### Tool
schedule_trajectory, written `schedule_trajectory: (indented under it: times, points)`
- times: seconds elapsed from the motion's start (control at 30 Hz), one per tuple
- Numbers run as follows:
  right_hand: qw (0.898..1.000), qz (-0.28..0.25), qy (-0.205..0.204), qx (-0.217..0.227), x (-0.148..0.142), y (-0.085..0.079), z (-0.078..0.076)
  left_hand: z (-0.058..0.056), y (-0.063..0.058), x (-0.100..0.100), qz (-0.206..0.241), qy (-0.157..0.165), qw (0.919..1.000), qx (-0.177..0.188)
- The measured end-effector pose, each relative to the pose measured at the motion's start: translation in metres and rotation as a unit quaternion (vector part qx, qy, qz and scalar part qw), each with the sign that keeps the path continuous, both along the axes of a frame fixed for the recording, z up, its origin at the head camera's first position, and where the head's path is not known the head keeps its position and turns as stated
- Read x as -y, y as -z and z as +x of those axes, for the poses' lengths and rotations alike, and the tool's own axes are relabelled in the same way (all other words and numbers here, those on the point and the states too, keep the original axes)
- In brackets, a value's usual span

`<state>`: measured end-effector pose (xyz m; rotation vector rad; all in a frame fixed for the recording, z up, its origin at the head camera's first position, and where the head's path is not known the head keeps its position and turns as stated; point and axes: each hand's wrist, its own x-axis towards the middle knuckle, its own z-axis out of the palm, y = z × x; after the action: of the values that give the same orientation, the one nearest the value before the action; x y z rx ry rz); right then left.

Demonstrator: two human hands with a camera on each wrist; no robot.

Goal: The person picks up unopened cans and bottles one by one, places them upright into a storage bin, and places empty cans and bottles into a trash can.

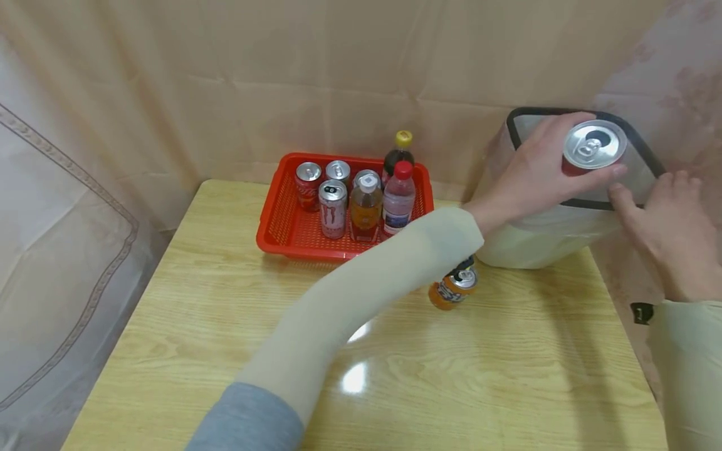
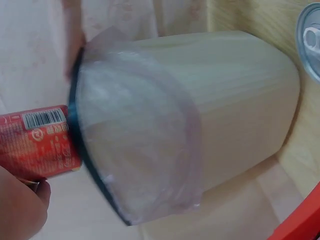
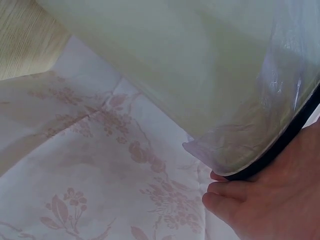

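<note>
My left hand (image 1: 541,160) grips a red drink can (image 2: 37,142) above the mouth of a pale bin (image 1: 524,241). The can's silver top, with its tab hole opened, faces up in the head view. A thin clear plastic liner (image 2: 140,130) hangs over the bin's dark rim (image 2: 74,107). My right hand (image 1: 674,232) holds the bin's rim at the near right corner, thumb on one side and fingers around the other. In the right wrist view, those fingers (image 3: 225,200) lie against the rim's corner.
A red plastic basket (image 1: 276,241) with several cans and bottles stands at the back of the wooden table (image 1: 225,300). An orange can (image 1: 451,291) stands between basket and bin, with something dark partly hidden by my left sleeve behind it. Curtains line the back.
</note>
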<state>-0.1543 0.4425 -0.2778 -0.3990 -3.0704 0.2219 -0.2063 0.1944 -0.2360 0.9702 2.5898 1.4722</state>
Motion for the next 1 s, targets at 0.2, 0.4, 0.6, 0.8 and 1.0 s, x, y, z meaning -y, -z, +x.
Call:
schedule_trajectory:
  times: [0.2,0.4,0.6,0.8,1.0]
  points:
    - [1.0,-0.002,-0.006,-0.005,0.0,-0.002,0.003,-0.004,0.013,-0.016,-0.061,-0.038,0.9974,-0.009]
    - [1.0,-0.01,-0.021,-0.014,0.001,-0.003,0.003,-0.013,0.025,-0.021,-0.145,-0.089,0.9848,-0.034]
    - [1.0,-0.008,-0.016,-0.004,0.002,-0.001,0.004,-0.013,0.045,-0.012,-0.178,-0.09,0.9781,-0.059]
    - [1.0,-0.018,-0.012,-0.005,-0.001,0.001,0.003,-0.001,0.06,0.019,-0.138,-0.038,0.983,-0.115]
    - [0.999,-0.035,-0.007,-0.013,-0.001,0.001,0.002,0.013,0.072,0.06,-0.132,0.006,0.9767,-0.169]
